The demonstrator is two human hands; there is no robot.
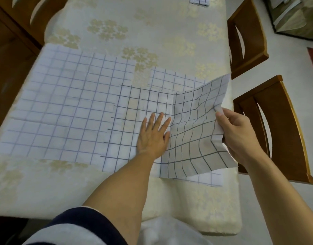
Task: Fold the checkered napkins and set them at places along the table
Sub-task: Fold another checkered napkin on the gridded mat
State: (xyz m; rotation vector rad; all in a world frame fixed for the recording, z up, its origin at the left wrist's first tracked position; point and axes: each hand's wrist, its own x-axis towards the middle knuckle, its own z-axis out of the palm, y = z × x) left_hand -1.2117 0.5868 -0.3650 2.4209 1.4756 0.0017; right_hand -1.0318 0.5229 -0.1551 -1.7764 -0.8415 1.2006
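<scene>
While pressing checkered napkin under flat left hand, pinching its raised edge with right hand. Cropped at top: folded napkin.

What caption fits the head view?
Left hand presses the checkered napkin flat on the table; right hand pinches its raised edge.

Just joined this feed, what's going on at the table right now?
A person is mid-fold on a checkered napkin near the right edge of the table. The left hand presses flat on it beside the crease, while the right hand pinches its right side and holds it raised. A second napkin lies spread flat to the left, and a folded napkin sits at the far end.
</scene>
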